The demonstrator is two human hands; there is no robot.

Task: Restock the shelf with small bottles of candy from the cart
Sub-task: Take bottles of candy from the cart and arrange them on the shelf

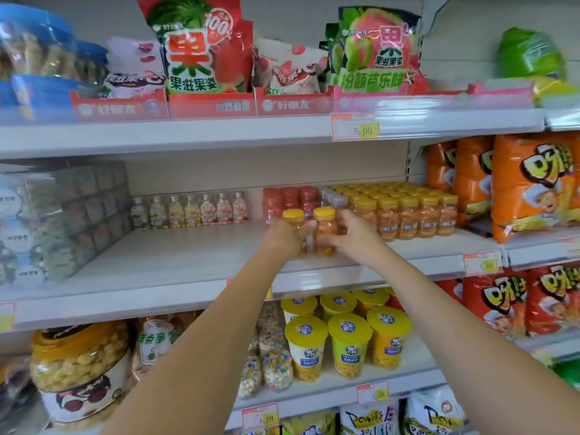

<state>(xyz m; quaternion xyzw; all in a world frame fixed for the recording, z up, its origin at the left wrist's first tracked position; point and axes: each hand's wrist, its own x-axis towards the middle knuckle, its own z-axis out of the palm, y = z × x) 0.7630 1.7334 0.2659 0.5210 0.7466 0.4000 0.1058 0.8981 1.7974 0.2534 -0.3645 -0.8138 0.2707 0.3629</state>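
Both forearms were stretched towards the middle shelf [163, 259]. The left hand [282, 238] curled around the first candy bottle [293, 218]. The right hand [356, 238] gripped the second candy bottle [324, 229], which seemed to stand near the shelf's front edge. Behind stood red-capped bottles [288, 199] and a packed block of yellow-capped bottles [408, 211].

One camera, on person's head. Looks forward, slightly down, from close by. Middle shelf [175, 255] in center, upper shelf [157, 136] above, lower shelf [329, 387] below. Wide view, edges bend.
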